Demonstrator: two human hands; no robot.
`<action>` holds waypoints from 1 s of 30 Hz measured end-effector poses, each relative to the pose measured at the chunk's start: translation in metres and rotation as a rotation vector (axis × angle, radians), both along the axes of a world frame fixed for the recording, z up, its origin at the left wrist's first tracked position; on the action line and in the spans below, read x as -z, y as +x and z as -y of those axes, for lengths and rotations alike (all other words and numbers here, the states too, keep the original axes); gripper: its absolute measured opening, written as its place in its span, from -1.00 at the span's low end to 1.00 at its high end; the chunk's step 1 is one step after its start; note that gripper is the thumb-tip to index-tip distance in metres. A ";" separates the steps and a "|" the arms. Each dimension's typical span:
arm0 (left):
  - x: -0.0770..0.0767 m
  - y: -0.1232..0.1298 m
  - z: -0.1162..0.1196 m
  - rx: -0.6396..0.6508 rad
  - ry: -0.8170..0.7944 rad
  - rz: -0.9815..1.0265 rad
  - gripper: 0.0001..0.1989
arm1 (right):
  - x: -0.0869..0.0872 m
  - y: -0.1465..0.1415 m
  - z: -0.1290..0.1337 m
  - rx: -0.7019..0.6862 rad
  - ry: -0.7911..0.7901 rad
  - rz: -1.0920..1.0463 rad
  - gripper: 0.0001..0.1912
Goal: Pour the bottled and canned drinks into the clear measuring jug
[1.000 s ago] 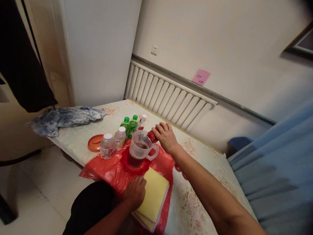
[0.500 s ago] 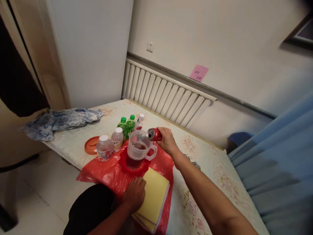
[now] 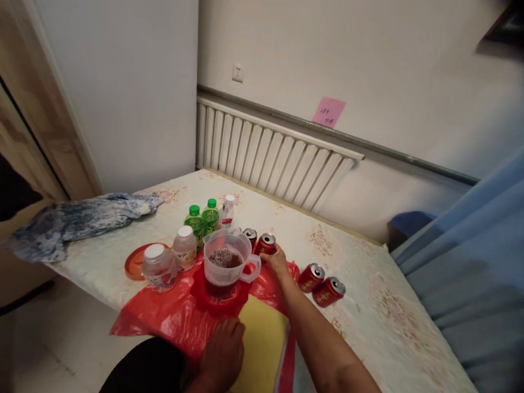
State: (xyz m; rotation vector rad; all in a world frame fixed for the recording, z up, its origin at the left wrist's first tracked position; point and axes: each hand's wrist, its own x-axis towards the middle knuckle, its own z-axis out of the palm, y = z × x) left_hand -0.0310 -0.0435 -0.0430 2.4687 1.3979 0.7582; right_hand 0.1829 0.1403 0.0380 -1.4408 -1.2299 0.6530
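The red can [image 3: 267, 245] is located right of the pitcher [image 3: 224, 267], gripped by the right hand [image 3: 280, 261]: thumb against its near side, other fingers mostly hidden. Left hand [image 3: 224, 346]: nearside of the pitcher, fingers curled at the yellow booklet [image 3: 262, 338]; pinch indeterminable.

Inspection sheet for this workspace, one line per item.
Surface: floral cover, partly under a red bag.
Job's things: red can, upright, beside the jug of dark liquid; the jug stands on a red dish.
Clutter: three other cans, five capped bottles, orange lid, cloth, yellow pad.
Hands: right hand grips the red can; left hand rests at the yellow pad's edge.
Cables: nothing seen.
Surroundings: radiator, socket, pink note, blue curtain.
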 end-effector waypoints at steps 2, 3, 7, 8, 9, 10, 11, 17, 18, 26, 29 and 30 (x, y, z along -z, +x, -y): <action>0.004 0.000 -0.001 0.008 0.021 0.008 -0.72 | 0.012 -0.005 -0.006 0.016 0.001 -0.022 -0.50; 0.005 0.000 -0.001 0.007 0.029 0.013 -0.72 | 0.017 -0.008 -0.008 0.023 0.005 -0.030 -0.49; 0.009 0.000 -0.001 -0.006 0.052 0.017 -0.70 | 0.032 -0.016 -0.009 0.041 0.034 -0.045 -0.41; 0.009 0.000 -0.001 0.001 0.056 0.014 -0.70 | 0.034 -0.016 -0.008 0.045 0.041 -0.046 -0.39; 0.008 -0.001 -0.001 0.008 0.059 0.010 -0.70 | 0.035 -0.016 -0.006 0.054 0.047 -0.047 -0.38; 0.008 -0.001 -0.002 0.014 0.062 0.007 -0.70 | 0.035 -0.016 -0.003 0.067 0.053 -0.046 -0.37; 0.007 -0.001 -0.002 0.017 0.064 0.004 -0.71 | 0.035 -0.014 0.001 0.085 0.057 -0.044 -0.36; 0.003 -0.003 -0.006 0.037 0.104 -0.004 -0.74 | 0.037 0.005 0.063 0.187 0.064 -0.026 -0.47; 0.003 -0.003 -0.007 0.040 0.115 -0.002 -0.74 | 0.038 0.011 0.080 0.189 0.066 -0.023 -0.52; 0.001 -0.002 -0.012 0.078 0.145 0.003 -0.78 | 0.053 0.102 0.195 0.720 0.031 0.048 -0.56; 0.000 -0.001 -0.012 0.073 0.151 0.011 -0.78 | 0.053 0.136 0.194 0.785 0.022 0.044 -0.31; 0.000 -0.002 -0.012 0.069 0.156 0.015 -0.78 | 0.052 0.143 0.190 0.768 0.021 0.039 -0.23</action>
